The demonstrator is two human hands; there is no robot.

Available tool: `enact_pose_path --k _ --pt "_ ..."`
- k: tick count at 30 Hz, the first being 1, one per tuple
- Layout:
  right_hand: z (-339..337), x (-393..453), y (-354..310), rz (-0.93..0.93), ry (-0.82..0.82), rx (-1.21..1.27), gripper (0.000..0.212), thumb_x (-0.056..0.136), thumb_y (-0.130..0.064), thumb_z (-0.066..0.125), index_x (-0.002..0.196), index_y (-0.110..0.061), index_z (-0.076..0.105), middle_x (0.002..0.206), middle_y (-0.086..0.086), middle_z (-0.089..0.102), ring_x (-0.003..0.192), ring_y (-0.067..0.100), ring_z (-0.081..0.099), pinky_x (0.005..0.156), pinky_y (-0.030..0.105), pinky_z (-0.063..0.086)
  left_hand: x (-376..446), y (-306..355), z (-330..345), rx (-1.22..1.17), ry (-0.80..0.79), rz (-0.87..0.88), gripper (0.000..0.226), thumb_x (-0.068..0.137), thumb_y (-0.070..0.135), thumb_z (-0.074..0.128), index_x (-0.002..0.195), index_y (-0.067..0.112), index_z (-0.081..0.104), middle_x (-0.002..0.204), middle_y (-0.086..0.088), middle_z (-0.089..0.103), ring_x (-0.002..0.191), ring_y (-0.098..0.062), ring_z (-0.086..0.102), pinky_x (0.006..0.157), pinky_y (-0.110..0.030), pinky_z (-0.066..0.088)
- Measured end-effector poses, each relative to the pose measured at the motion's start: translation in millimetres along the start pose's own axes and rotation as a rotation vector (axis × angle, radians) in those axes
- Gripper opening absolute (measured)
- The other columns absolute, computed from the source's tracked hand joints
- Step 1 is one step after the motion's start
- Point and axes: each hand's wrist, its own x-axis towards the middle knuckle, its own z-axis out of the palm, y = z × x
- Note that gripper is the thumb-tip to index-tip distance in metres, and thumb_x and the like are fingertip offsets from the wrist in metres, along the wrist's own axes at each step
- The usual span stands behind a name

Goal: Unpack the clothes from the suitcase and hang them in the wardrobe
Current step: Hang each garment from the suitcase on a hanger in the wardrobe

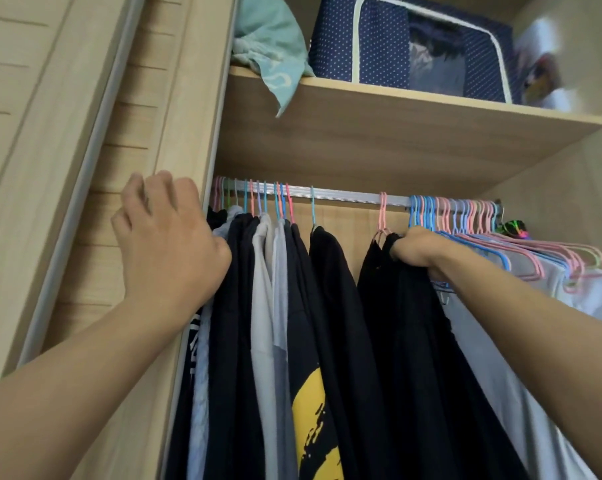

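Two hands are up at the rail (355,197): your right hand (417,247) grips the black garment (406,323) on its pink hanger (383,216), your left hand (169,237) rests loosely curled against the clothes (258,289) beside it, so next let go and return to the suitcase, unseen here.

The left hand (169,237) hides its fingertips behind the wardrobe door edge (202,140). The right hand (419,247) buries its fingers in black garment (396,306). White items (545,64) top right are blurred.
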Motion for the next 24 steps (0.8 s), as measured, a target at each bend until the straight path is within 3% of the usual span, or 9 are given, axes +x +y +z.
enact_pose_path --k 3,5,7,9,13,17,19,22,24 --pt "32 -13 -41 -0.124 -0.054 0.060 0.022 0.100 -0.010 0.049 0.114 0.001 0.062 0.110 0.018 0.061 0.090 0.030 0.058 0.061 0.018 0.045 0 -1 1 0.005 -0.004 0.006 0.055 0.068 0.016 0.066 0.116 -0.001 0.044 0.137 -0.027 0.042 0.133 -0.053 0.035 0.095 -0.063 0.038" --pt "54 -23 -79 -0.226 -0.156 0.216 0.017 0.102 -0.016 0.050 0.097 -0.006 0.063 0.097 0.011 0.064 0.079 0.022 0.059 0.059 0.022 0.047 0 -1 2 0.002 -0.008 0.006 0.054 0.069 0.016 0.065 0.116 -0.001 0.044 0.138 -0.027 0.042 0.133 -0.053 0.035 0.095 -0.063 0.038" --pt "74 -19 -116 -0.331 -0.207 0.295 0.015 0.099 -0.019 0.053 0.095 -0.008 0.063 0.090 0.006 0.066 0.077 0.019 0.063 0.070 0.029 0.057 1 -1 2 0.000 -0.003 0.009 0.054 0.069 0.018 0.066 0.116 0.000 0.044 0.138 -0.027 0.041 0.133 -0.053 0.034 0.095 -0.063 0.037" --pt "88 -15 -140 -0.378 -0.209 0.311 0.027 0.093 -0.020 0.053 0.114 -0.008 0.065 0.105 0.011 0.069 0.090 0.027 0.067 0.083 0.042 0.060 1 0 2 0.002 0.000 0.012 0.056 0.069 0.019 0.068 0.115 0.000 0.044 0.138 -0.027 0.041 0.132 -0.052 0.035 0.096 -0.062 0.037" --pt "96 -21 -139 -0.403 -0.241 0.294 0.036 0.093 -0.021 0.048 0.125 -0.010 0.062 0.115 0.014 0.068 0.101 0.031 0.066 0.089 0.047 0.058 -1 2 3 0.002 -0.004 0.017 0.058 0.067 0.017 0.070 0.115 0.000 0.043 0.137 -0.027 0.040 0.134 -0.053 0.034 0.097 -0.063 0.037" --pt "67 -26 -97 -0.367 -0.557 0.419 0.039 0.103 -0.050 0.039 0.118 -0.021 0.060 0.118 0.005 0.068 0.099 0.021 0.068 0.087 0.043 0.058 -4 2 3 0.027 0.000 0.032 0.060 0.070 0.016 0.073 0.118 -0.002 0.042 0.132 -0.030 0.040 0.136 -0.055 0.031 0.098 -0.066 0.037" --pt "43 -19 -56 -0.368 -0.374 0.307 0.044 0.104 -0.052 0.035 0.109 -0.019 0.064 0.118 0.005 0.068 0.102 0.023 0.067 0.091 0.041 0.053 -5 3 2 0.041 -0.015 0.031 0.062 0.070 0.016 0.074 0.119 -0.002 0.041 0.131 -0.030 0.040 0.136 -0.055 0.032 0.098 -0.066 0.037" --pt "6 5 12 -0.313 0.302 -0.573 0.023 0.096 -0.023 0.048 0.104 -0.011 0.066 0.116 0.016 0.066 0.110 0.037 0.057 0.091 0.040 0.050 -6 4 0 0.029 -0.017 0.019 0.065 0.070 0.015 0.075 0.122 -0.003 0.042 0.134 -0.030 0.040 0.139 -0.054 0.030 0.099 -0.066 0.037" --pt "-16 12 52 -0.151 0.403 -0.869 0.031 0.091 -0.016 0.049 0.119 -0.010 0.061 0.126 0.014 0.058 0.120 0.035 0.047 0.095 0.042 0.044 -8 4 -1 0.025 -0.021 0.024 0.064 0.071 0.015 0.075 0.124 -0.003 0.042 0.136 -0.029 0.040 0.140 -0.054 0.029 0.099 -0.066 0.036"
